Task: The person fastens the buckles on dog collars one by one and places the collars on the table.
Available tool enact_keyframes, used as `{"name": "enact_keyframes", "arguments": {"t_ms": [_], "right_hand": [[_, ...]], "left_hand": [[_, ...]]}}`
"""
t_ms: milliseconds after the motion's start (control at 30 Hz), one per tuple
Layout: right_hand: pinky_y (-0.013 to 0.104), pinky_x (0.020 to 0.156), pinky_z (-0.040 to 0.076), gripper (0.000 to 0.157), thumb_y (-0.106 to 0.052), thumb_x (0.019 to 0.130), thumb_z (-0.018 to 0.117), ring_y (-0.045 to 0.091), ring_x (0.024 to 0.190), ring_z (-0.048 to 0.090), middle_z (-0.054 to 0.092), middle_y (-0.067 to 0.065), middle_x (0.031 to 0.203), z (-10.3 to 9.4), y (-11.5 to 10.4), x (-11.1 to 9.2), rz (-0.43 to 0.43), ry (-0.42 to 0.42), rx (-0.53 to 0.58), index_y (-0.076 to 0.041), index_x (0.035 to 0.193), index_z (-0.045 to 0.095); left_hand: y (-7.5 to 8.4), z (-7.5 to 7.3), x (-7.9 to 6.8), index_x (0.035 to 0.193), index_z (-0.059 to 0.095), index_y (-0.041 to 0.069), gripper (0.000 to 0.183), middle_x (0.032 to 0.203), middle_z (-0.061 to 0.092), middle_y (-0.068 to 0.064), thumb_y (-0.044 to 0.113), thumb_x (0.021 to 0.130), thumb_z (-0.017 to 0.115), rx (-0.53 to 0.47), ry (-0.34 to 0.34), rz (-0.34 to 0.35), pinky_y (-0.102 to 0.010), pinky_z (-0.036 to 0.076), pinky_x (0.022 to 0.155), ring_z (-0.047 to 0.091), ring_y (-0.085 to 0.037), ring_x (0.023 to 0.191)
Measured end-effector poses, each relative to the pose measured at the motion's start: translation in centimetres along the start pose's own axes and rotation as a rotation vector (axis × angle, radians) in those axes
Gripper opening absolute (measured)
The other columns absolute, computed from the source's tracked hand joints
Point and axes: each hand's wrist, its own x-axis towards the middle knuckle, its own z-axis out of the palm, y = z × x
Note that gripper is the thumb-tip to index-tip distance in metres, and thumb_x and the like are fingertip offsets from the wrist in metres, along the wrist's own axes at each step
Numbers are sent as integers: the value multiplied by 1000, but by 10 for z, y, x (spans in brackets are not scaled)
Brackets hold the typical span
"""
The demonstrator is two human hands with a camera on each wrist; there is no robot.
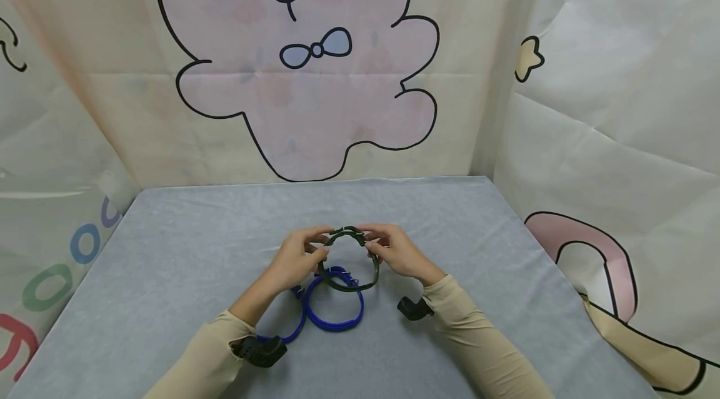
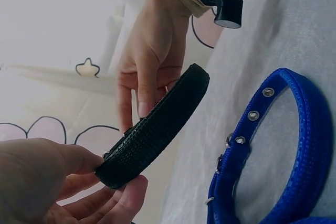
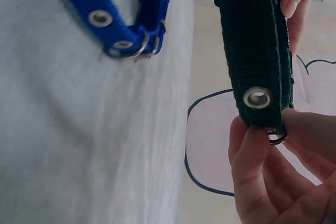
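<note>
A dark green collar [image 2: 157, 129] with metal eyelets is held up in a loop between my two hands. My left hand [image 1: 295, 259] pinches its left side between thumb and fingers. On the opposite side, my right hand [image 1: 400, 253] pinches the band beside a metal ring [image 3: 278, 139], as the right wrist view shows. Below the green loop, a blue collar [image 1: 335, 327] with eyelets and a buckle lies fastened in a ring on the table. Another blue collar [image 1: 296, 334] touches it at the left, partly hidden behind my left hand and forearm.
Grey cloth covers the table [image 1: 214, 224]. Behind it hangs a curtain [image 1: 461, 111] printed with a pink bear, and printed panels stand at both sides. Each sleeve carries a black wrist camera [image 1: 415, 309] close over the cloth.
</note>
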Motion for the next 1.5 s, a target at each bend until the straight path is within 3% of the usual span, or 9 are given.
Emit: {"name": "enact_keyframes", "arguments": {"t_ms": [333, 700, 900, 1100, 1233, 1500], "right_hand": [[52, 68, 57, 39, -2, 102, 55, 30, 82, 69, 68, 31, 118, -13, 17, -2, 17, -14, -21, -2, 141, 57], [34, 68, 57, 38, -1, 102, 54, 25, 89, 72, 64, 30, 129, -28, 37, -8, 26, -40, -42, 1, 140, 57], [34, 66, 57, 37, -1, 102, 55, 25, 85, 71, 63, 31, 128, -35, 44, -12, 17, -44, -64, 3, 139, 57], [42, 65, 58, 37, 0, 101, 56, 20, 81, 70, 64, 33, 125, -41, 53, -14, 11, -49, -81, 5, 138, 57], [38, 62, 57, 37, 3, 99, 57, 20, 77, 68, 64, 33, 124, -43, 60, -15, -2, -56, -66, 8, 136, 57], [34, 58, 54, 38, 5, 98, 57, 23, 69, 65, 63, 35, 126, -46, 69, -15, -2, -74, -82, 7, 136, 58]], "left_hand": [[-4, 14, 14, 144, 56, 9, 46, 133, 64, -26, 3, 99, 60, -16, -63, -3, -34, 61, 68, 72, -38, 97], [-8, 32, 29, 142, 58, 6, 43, 131, 66, -25, 3, 99, 62, 15, -106, 4, -32, 59, 65, 72, -37, 99], [-7, 42, 35, 142, 58, 7, 44, 131, 66, -26, 2, 98, 61, 16, -122, -7, -32, 60, 65, 72, -38, 102], [-10, 50, 44, 139, 60, 5, 42, 127, 67, -26, 0, 97, 63, 60, -131, 22, -29, 59, 65, 73, -30, 97], [-13, 56, 48, 137, 62, 4, 41, 125, 69, -26, -1, 96, 64, 82, -133, 17, -29, 58, 66, 73, -28, 95], [-15, 64, 52, 132, 65, 5, 38, 121, 72, -21, 0, 94, 66, 138, -137, 14, -38, 58, 87, 70, -32, 112]]}}
